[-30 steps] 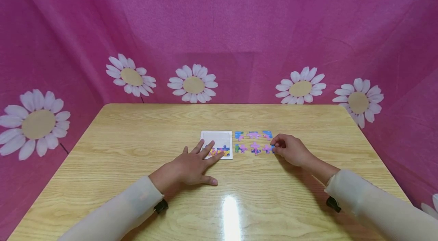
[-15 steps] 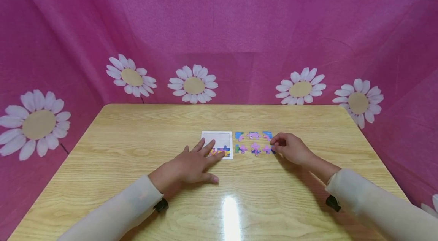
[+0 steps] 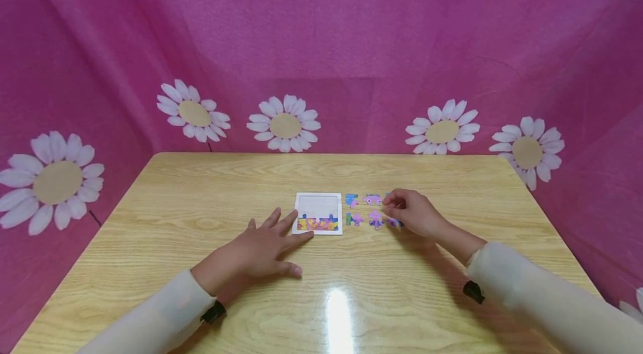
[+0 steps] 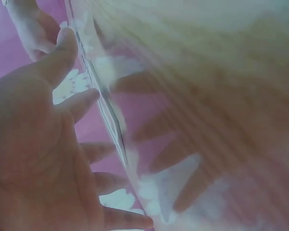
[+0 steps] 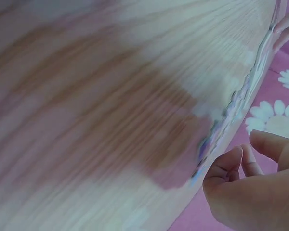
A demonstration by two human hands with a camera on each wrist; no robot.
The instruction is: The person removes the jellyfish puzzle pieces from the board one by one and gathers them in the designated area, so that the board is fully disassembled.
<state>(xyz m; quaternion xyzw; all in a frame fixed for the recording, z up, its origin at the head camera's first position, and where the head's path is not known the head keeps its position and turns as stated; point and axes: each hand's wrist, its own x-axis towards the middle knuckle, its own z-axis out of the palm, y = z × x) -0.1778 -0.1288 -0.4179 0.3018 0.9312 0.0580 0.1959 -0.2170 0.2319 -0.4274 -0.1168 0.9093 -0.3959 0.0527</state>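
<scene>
In the head view a white puzzle tray lies mid-table, with a yellow and pink strip of jigsaw pieces along its near side. My left hand is spread flat, its fingertips at the tray's left and near edges. Loose pink and blue jigsaw pieces lie in two rows right of the tray, among them an eyed piece and a pink piece. Over the right end of these rows is my right hand, partly covering the pieces there. Its fingers are loosely bent, thumb and index apart, with no piece visible between them.
The wood-grain table reflects a bright streak of light near its front. Behind it and at both sides hangs a pink curtain printed with white daisies. Each wrist carries a small black device.
My left hand has drawn back to the left and nearer, uncovering the strip in the tray. The right hand has shifted left and slightly away, over the far-row piece at the right end.
</scene>
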